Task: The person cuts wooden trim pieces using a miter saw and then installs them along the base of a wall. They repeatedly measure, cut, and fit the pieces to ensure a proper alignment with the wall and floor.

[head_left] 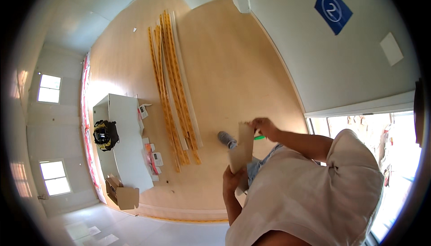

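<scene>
In front of my body I hold a flat beige piece that looks like folded cardboard (242, 152). My right hand (265, 128) grips its upper end, fingers bent around the edge. At the lower end, my left hand (234, 178) is closed on the same piece, partly hidden by it. Just under my right hand shows a small bright green thing (259, 137), too small to name. One grey shoe (227, 139) is visible on the floor beside the cardboard.
Long yellow-patterned strips (173, 80) lie on the wood-coloured floor (233, 66). Farther left is a white cabinet-like box (130, 140) with a black and yellow bag (106, 135) and an open cardboard box (122, 195). A wall (287, 17) with a blue sign (333, 8) stands right, above a bright doorway (359, 125).
</scene>
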`<state>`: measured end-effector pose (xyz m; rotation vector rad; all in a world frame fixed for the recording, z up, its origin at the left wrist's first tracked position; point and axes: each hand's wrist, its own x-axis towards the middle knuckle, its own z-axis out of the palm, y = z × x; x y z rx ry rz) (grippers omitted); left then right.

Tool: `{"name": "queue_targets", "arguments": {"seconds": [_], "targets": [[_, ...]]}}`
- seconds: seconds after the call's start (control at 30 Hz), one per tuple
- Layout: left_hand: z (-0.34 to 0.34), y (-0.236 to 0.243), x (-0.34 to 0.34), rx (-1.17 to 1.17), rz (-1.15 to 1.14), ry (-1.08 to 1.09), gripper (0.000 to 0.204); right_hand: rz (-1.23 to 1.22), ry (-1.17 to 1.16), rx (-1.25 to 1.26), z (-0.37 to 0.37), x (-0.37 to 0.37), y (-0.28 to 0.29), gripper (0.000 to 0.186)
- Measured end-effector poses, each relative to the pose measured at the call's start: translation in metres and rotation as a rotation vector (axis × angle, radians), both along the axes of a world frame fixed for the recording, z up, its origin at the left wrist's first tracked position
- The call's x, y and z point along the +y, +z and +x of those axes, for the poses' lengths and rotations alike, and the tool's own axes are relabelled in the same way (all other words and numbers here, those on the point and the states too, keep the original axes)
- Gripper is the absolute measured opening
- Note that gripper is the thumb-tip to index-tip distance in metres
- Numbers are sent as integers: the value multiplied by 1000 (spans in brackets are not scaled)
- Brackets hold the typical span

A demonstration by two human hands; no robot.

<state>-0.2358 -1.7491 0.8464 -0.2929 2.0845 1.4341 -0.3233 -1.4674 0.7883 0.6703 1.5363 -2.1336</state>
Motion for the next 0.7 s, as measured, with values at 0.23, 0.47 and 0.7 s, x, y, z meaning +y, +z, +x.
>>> {"name": "queue_targets", "arguments": {"seconds": [0.23,0.47,0.7], "targets": [[-220,47,-131,63,54,-121,35,-263,-581,383,-191,-33,84,29],[-449,108,-133,-8,549,-291,33,-301,-713,393,-299,-66,131,31],[-612,109,-16,71,421,-580,34,-370,-871,323,-416,-70,71,29]]}}
